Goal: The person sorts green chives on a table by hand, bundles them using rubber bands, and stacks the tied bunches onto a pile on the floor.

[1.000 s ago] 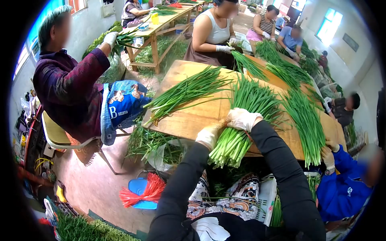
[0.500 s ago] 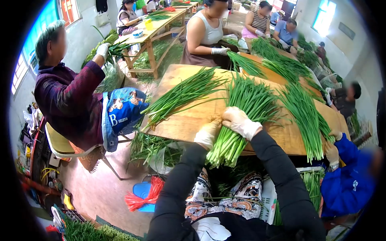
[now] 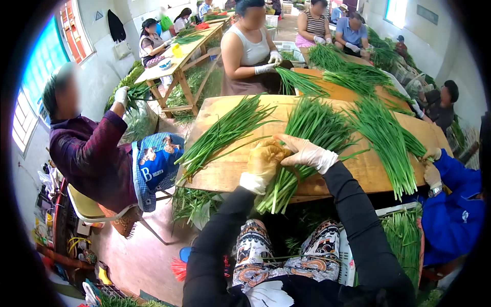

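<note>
A thick bundle of garlic chives [image 3: 318, 125] lies across the near edge of the wooden table, its pale stem ends jutting over the edge toward me. My gloved left hand [image 3: 266, 162] is at the bundle's left side, fingers curled closed. Over the stems, my gloved right hand [image 3: 306, 153] reaches in from the right, its fingertips meeting those of the left hand in a pinch. A thin dark line, perhaps a tie, runs across the stems below the hands. What the fingertips grip is too small to make out.
Loose chives [image 3: 225, 134] lie left on the wooden table [image 3: 215, 169], with another pile [image 3: 383, 143] to the right. A person in a blue sleeve [image 3: 450, 179] works at right; another in a plaid jacket [image 3: 89, 148] sits left. A crate of chives [image 3: 401, 233] stands beside my knee.
Both hands have risen off the bundle, where they pressed on its stems, and now meet fingertip to fingertip just above it. The view has shifted slightly.
</note>
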Tool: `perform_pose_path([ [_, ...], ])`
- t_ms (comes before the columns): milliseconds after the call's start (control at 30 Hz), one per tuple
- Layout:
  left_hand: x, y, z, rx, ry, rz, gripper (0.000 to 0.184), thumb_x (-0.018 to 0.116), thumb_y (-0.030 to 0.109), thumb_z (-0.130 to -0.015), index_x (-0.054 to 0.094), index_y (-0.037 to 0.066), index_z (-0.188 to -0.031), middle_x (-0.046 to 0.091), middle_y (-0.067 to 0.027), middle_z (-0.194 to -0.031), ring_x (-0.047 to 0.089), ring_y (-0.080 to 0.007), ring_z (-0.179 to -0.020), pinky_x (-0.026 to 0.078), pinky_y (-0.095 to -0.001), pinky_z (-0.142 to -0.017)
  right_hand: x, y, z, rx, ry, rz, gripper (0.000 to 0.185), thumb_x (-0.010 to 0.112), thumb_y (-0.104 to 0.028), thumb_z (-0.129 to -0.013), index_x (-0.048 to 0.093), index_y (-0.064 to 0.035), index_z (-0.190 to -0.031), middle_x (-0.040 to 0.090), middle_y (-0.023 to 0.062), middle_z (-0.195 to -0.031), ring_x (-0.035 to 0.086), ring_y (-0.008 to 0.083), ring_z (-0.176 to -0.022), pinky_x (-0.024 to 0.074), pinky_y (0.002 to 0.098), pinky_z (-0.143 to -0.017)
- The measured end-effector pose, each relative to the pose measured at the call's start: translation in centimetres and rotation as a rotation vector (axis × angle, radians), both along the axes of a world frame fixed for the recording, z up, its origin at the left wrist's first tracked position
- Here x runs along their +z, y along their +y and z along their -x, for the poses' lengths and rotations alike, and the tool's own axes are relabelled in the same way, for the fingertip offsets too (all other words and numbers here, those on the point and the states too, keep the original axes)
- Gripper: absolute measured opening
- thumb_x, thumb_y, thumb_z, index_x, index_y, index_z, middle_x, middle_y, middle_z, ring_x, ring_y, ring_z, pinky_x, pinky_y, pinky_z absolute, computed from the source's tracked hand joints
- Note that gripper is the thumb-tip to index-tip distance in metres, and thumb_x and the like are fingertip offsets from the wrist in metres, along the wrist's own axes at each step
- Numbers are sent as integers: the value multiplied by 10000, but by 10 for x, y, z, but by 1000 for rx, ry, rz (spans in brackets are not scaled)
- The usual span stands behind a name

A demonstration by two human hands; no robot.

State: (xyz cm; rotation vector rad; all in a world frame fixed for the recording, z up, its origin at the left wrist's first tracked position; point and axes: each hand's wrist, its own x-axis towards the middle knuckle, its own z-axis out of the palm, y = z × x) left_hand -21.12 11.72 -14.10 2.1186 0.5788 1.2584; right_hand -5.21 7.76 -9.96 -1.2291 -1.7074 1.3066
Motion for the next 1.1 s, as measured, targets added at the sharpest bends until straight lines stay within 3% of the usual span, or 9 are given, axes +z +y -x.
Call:
perform_pose_path([
  [200, -25, -4, -4, -101, -165, 259, 40, 590, 31, -768, 625, 12, -768, 563, -56, -824, 501, -147, -768, 414, -267, -668, -23, 12, -13, 97, 167, 106, 486, 620, 17, -731, 418, 67, -1170, 588, 73, -1022, 536, 129, -937, 421, 226, -817],
  [367, -7, 0, 16, -85, -748, 718, 229, 574, 28, -796, 554, 68, -1020, 531, -103, -1119, 466, -158, -1085, 382, -284, -911, -19, -4, -1, -65, 346, 240, 201, 612, 41, -736, 554, 18, -927, 636, 94, -833, 606, 144, -739, 484, 239, -700],
  [400, 9, -9, 21, -173, -502, 866, 673, 690, 138, -719, 319, 86, -1278, 381, -138, -1273, 476, -162, -1037, 395, -355, -899, -30, -1, -2, -116, 289, 134, 178, 636, 13, -726, 573, 26, -892, 639, 94, -821, 602, 133, -753, 480, 233, -681],
  [500, 17, -35, 18, -204, 421, 424, 1237, 806, 344, -518, -38, -77, -1319, 198, -253, -1353, 193, -296, -1267, 252, -306, -1000, -39, -2, 4, -231, 434, 9, 87, 600, 44, -737, 605, 40, -823, 642, 131, -825, 620, 173, -766, 499, 263, -707],
  [700, 25, -15, 19, -92, 875, 149, 1167, 780, 424, -519, 81, -125, -1276, 332, -320, -1227, 342, -396, -1165, 309, -334, -971, -41, -6, 15, -426, 721, 10, 104, 573, 56, -748, 593, 52, -850, 638, 140, -849, 626, 195, -749, 499, 265, -703],
  [833, 13, -47, -16, 518, 1151, -98, 1189, 768, 553, -403, 186, -20, -1267, 403, -250, -1172, 398, -356, -1123, 328, -411, -942, -50, -3, 36, -581, 788, -81, 107, 561, 59, -752, 592, 45, -854, 632, 139, -899, 614, 186, -782, 486, 265, -722],
  [933, -24, -29, -5, 539, 1017, -178, 1191, 759, 566, -396, 215, -58, -1253, 475, -231, -1088, 481, -339, -1022, 390, -384, -880, -56, -10, 35, -556, 579, -320, 59, 588, 39, -750, 599, 1, -794, 640, 64, -813, 594, 125, -776, 481, 219, -708],
  [1033, -21, -19, 2, 281, 1053, -113, 1171, 769, 535, -403, 245, -112, -1228, 537, -212, -973, 550, -309, -893, 449, -362, -784, -41, -47, 34, -444, 501, -398, 124, 575, 39, -749, 639, -42, -819, 657, 80, -807, 599, 123, -846, 380, 262, -910],
  [1100, -12, -25, -1, 369, 1057, 27, 1137, 780, 484, -430, 253, -148, -1214, 559, -209, -896, 576, -303, -816, 474, -353, -702, -60, -62, 31, -496, 700, -307, 150, 585, 31, -734, 643, -37, -854, 657, 88, -790, 614, 142, -811, 376, 264, -912],
])
